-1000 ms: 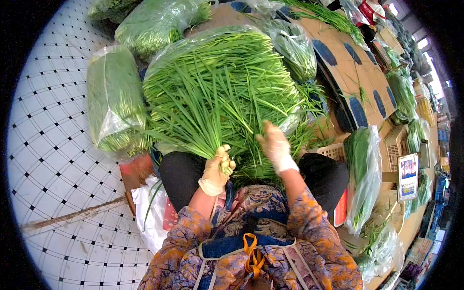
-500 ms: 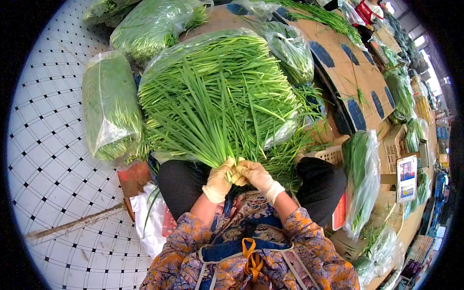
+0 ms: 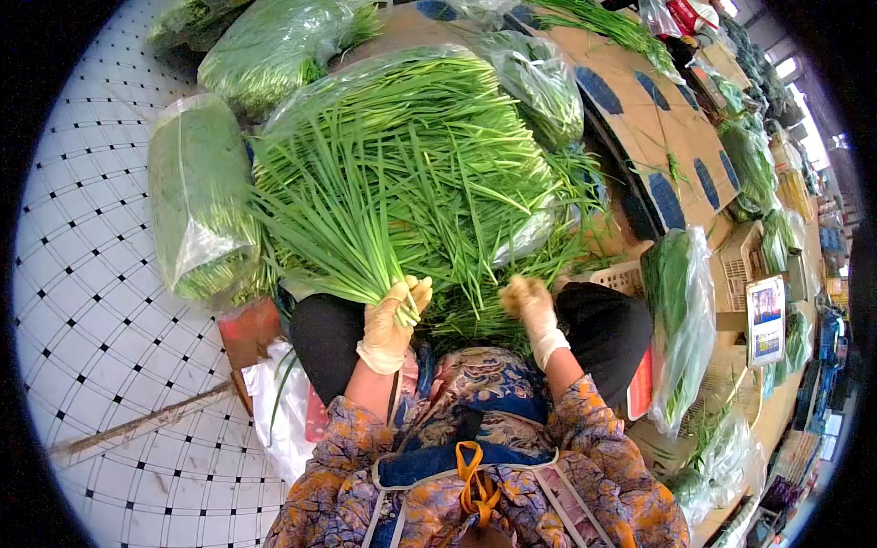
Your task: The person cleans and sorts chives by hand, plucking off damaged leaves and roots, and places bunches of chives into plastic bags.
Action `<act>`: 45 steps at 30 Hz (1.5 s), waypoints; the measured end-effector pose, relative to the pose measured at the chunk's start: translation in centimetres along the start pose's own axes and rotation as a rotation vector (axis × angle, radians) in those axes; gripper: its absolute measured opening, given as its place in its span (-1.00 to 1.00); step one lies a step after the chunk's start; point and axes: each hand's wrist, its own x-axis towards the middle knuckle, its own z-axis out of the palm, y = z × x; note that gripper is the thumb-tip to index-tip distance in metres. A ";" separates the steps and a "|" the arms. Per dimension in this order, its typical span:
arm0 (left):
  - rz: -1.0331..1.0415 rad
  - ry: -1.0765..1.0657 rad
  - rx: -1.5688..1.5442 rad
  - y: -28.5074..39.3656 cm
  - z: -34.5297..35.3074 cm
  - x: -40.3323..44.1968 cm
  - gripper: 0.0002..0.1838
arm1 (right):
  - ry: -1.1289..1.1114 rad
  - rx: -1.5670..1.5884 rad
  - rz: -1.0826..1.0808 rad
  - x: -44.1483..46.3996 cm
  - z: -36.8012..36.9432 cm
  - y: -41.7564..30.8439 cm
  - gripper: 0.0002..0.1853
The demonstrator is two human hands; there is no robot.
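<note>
In the head view, a big pile of long green leaves (image 3: 438, 155) sits in front of a person. The person's left hand (image 3: 391, 320), in a pale glove, is at the near edge of the big pile. Its fingers are closed around a bunch of leaves (image 3: 352, 233). The pale ends of the bunch poke out of the hand, and the green tips spread out over the left part of the big pile. The right hand (image 3: 530, 306), also in a pale glove, is by the near right corner of the big pile, apart from the bunch. Its fingers look bent, but they are blurry, so one cannot tell how far closed they are or if they hold anything.

The left knee (image 3: 331, 342), in black, is at the near left of the big pile, and the right knee (image 3: 605, 342) is at the near right. A fat bag of greens (image 3: 203, 183) lies just left of the big pile. Another stuffed bag (image 3: 283, 55) is behind it on the left, and a smaller bag (image 3: 537, 91) is by its far right corner. Right of the big pile are a basket (image 3: 621, 277), a long clear bag (image 3: 676, 329) with greens inside, and brown cardboard (image 3: 630, 100) with dark blue patches. A white plastic bag (image 3: 283, 411) lies to the near left of the big pile.
</note>
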 end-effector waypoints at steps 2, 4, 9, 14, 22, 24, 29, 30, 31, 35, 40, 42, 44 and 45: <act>-0.063 0.124 0.010 -0.6 0.1 0.1 -0.82 | -0.249 -0.403 -0.116 2.4 -0.9 6.8 -0.61; -0.128 0.085 -0.050 -1.1 -1.0 0.8 -0.80 | -0.350 -0.521 -0.239 1.9 0.7 7.3 -0.61; -0.196 0.133 -0.046 -0.7 -0.4 0.5 -0.78 | -0.301 0.077 0.140 0.1 3.0 0.4 -0.72; -0.123 0.062 -0.110 -1.2 -0.9 0.9 -0.81 | 0.026 -0.005 -0.442 -3.2 0.8 -8.5 -0.80; -0.273 -0.066 0.007 -2.9 -0.6 -0.1 -0.68 | -0.063 -1.188 -0.993 -5.3 5.4 -4.0 -0.65; -0.140 -0.072 0.123 -3.6 -1.4 -0.5 -0.65 | -0.128 -1.183 -1.028 -6.7 6.8 -3.3 -0.59; -0.107 -0.032 0.145 -2.8 -0.4 -1.5 -0.71 | -0.376 -1.039 -0.980 -7.6 5.6 -5.0 -0.57; -0.120 -0.031 0.189 -2.8 -0.4 -1.7 -0.70 | -0.450 -0.965 -0.978 -7.3 5.2 -5.3 -0.58; -0.133 -0.029 0.232 -2.8 -0.5 -1.9 -0.69 | -0.524 -0.889 -0.975 -7.1 4.9 -5.6 -0.59; -0.130 -0.002 0.209 -2.8 -0.7 -2.7 -0.71 | -0.648 -0.788 -0.736 -6.9 4.5 -5.9 -0.64; -0.214 0.090 0.053 -2.8 -0.5 -4.2 -0.70 | -0.348 -0.077 -0.184 -5.9 6.2 -3.2 -0.84; -0.212 0.088 0.105 -3.0 -0.3 -4.5 -0.70 | -0.248 -0.291 -0.132 -5.5 6.5 -3.8 -0.85; -0.187 0.069 0.156 -3.6 -0.4 -4.8 -0.73 | -0.214 -0.477 -0.185 -4.8 6.9 -3.0 -0.84; -0.188 0.065 0.159 -3.8 -0.7 -4.8 -0.73 | -0.228 -0.424 -0.171 -3.4 7.1 -1.1 -0.83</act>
